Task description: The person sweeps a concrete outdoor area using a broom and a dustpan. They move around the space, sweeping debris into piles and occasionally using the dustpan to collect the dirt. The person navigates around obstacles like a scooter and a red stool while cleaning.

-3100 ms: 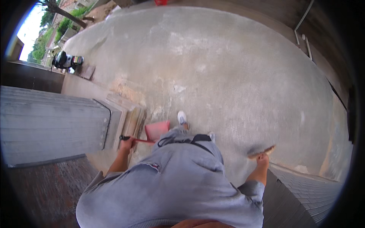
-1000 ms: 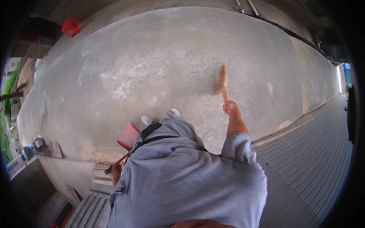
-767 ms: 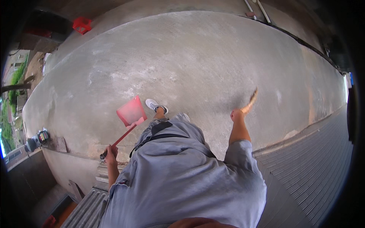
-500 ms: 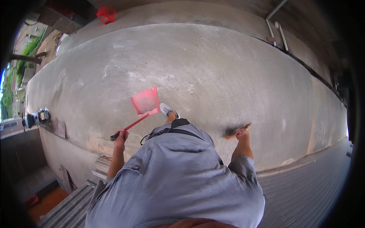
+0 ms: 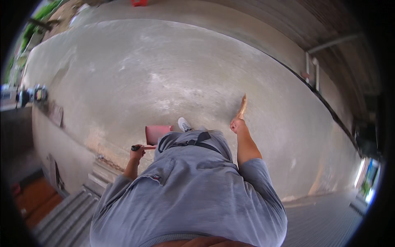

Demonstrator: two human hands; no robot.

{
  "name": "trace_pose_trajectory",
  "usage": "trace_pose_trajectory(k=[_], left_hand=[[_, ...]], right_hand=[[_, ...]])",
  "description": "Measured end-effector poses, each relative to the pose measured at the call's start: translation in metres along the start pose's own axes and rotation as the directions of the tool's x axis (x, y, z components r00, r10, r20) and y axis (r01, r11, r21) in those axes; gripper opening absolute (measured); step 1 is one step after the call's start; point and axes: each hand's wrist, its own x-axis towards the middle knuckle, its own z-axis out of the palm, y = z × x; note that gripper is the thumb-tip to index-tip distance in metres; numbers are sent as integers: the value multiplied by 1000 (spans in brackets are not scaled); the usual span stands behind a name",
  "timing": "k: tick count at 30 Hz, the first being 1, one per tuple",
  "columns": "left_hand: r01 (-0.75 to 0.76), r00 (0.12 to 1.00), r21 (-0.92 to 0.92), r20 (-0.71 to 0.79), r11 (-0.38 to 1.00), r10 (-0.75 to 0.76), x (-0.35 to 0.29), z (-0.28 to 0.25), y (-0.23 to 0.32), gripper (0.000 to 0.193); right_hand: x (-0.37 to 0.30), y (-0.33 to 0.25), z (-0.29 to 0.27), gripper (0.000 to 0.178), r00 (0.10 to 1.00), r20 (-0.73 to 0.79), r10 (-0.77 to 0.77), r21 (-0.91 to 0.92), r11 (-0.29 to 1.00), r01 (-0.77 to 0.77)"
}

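Observation:
My left hand [image 5: 137,153] is closed around the dark-gripped handle of a red dustpan [image 5: 159,133]. The pan lies low over the concrete floor, left of my shoe [image 5: 184,124], and my shirt hides part of its handle side. In front of me to the right, my right hand [image 5: 237,125] grips a tan hand brush [image 5: 243,105]. Its narrow edge points away from me, and dark bristles show only as a blur on its left side. Brush and dustpan are well apart.
Pale concrete floor [image 5: 123,66] spreads ahead, with whitish patches. A red plastic item [image 5: 139,2] stands at the far edge. Pipes [image 5: 316,74] run along the right wall. Ridged metal sheeting [image 5: 66,218] is at lower left, beside a low wall [image 5: 61,144].
My right hand has swung forward and left, turning the brush to point away from me. The dustpan has come closer to my body. My view has shifted.

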Motion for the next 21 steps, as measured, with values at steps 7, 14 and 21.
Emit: trace_pose_trajectory(k=[7,14,21], left_hand=[[-9,951,99,-306,995,39,-28,-14,-24,17],[-135,931,-83,-351,987,98,-40,24,-53,9],[-84,845,-433,-508,898,-166,-60,69,-43,9]], right_hand=[[-58,-8,181,8,961,261,-87,-616,751,235],[-38,-83,276,8,773,553,311,-449,893,-38],[-23,-176,306,9,780,485,395,-582,812,-49]])
